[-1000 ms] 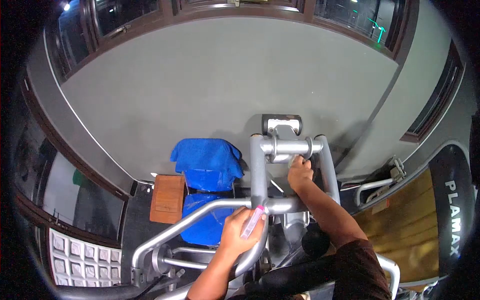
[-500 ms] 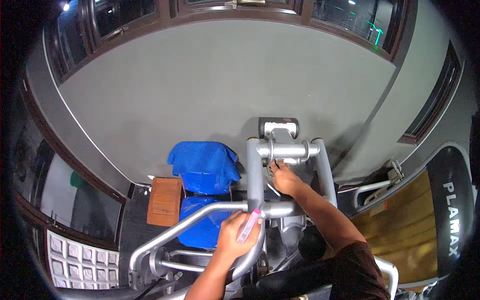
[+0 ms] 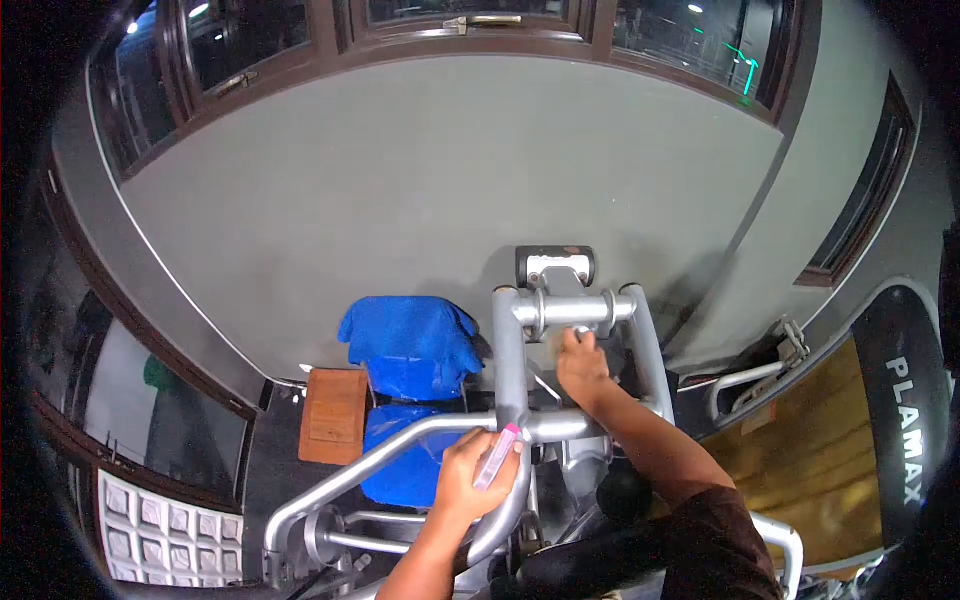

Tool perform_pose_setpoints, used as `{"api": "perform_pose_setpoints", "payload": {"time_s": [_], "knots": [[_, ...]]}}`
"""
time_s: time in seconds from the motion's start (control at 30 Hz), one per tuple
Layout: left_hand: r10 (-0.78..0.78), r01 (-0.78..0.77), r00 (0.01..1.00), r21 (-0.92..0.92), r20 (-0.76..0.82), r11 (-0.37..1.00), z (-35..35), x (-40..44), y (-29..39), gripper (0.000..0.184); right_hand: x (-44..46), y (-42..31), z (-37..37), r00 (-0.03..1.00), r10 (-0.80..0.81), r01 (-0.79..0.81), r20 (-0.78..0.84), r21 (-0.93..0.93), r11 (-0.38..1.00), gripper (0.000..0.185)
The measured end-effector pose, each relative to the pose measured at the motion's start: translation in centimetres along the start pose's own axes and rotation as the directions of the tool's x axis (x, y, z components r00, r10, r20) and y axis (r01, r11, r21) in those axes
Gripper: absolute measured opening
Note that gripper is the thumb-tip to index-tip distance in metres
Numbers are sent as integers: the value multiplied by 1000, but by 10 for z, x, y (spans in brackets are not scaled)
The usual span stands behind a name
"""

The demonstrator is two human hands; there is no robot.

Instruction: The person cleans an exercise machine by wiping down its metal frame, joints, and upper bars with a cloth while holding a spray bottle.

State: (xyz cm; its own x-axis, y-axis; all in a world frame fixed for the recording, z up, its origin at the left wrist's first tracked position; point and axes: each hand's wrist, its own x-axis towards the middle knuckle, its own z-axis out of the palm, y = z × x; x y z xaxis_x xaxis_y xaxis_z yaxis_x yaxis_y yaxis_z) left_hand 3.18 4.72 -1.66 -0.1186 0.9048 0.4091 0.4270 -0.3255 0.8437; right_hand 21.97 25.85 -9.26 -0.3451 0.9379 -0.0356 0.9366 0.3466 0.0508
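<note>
My left hand (image 3: 470,478) is closed around a small translucent tube with a pink end (image 3: 497,458). It rests against the curved grey tube of the exercise machine frame (image 3: 510,360). My right hand (image 3: 582,368) reaches to the underside of the upper crossbar (image 3: 568,310), its fingers curled together just below it. Whatever those fingers pinch, if anything, is too small and blurred to make out. Behind the crossbar sits a black padded roller (image 3: 555,266) with a white centre bracket.
A blue chair (image 3: 410,372) draped with a blue towel (image 3: 408,325) stands left of the frame, beside a brown wooden box (image 3: 333,415). A grey wall (image 3: 450,170) is behind. At right stands a board marked PLAMAX (image 3: 905,430).
My right hand has moved slightly right and down, away from the crossbar's left collar, and its fingers have curled in more. My left hand keeps its hold; the view has tilted slightly up.
</note>
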Motion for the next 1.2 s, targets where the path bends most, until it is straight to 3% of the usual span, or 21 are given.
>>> {"api": "perform_pose_setpoints", "payload": {"time_s": [0.07,0.1,0.2,0.3,0.4,0.53,0.67,0.77,0.87,0.9,0.97,1.07,1.1,1.2], "knots": [[-6,6,1000,4,-5,1000,-1,1,-1,9,-3,0,-8,968,247,-215,-42,362,907,40],[-13,13,1000,5,-6,1000,-1,0,-1,9,-14,-9,-35,980,201,-193,-11,220,956,41],[-10,9,1000,-14,-7,1000,1,-2,-7,10,1,6,8,975,1,17,-223,77,997,44],[-3,3,1000,-20,2,1000,1,-1,-6,10,2,14,18,931,-171,243,-321,197,950,52],[-10,10,1000,-2,14,1000,1,1,-4,8,15,12,34,871,-360,417,-333,116,901,53],[-12,12,1000,-26,13,1000,1,0,1,6,9,11,18,961,-243,250,-132,33,968,50],[-13,13,1000,22,18,1000,1,-1,0,6,-3,-19,-26,990,-13,41,139,-203,978,51],[2,-2,1000,25,-9,1000,0,0,0,7,16,5,32,992,130,-124,-6,-354,927,56],[1,0,1000,22,-17,1000,-1,1,0,8,20,11,22,955,250,-186,158,-337,923,61],[1,-1,1000,35,-16,999,-2,1,0,9,27,18,44,963,249,-219,99,-244,945,58],[2,-2,1000,46,-11,999,-4,1,-1,10,23,26,50,989,145,-147,-22,-107,983,56],[8,-7,1000,26,-3,1000,-1,1,0,11,14,28,21,994,-85,82,-72,-52,995,52],[11,-11,1000,20,-5,1000,1,1,0,11,11,27,10,982,-177,173,-62,-57,983,51],[4,-4,1000,-4,5,1000,4,-2,-2,11,19,14,15,916,-347,384,-203,182,905,52]]}}
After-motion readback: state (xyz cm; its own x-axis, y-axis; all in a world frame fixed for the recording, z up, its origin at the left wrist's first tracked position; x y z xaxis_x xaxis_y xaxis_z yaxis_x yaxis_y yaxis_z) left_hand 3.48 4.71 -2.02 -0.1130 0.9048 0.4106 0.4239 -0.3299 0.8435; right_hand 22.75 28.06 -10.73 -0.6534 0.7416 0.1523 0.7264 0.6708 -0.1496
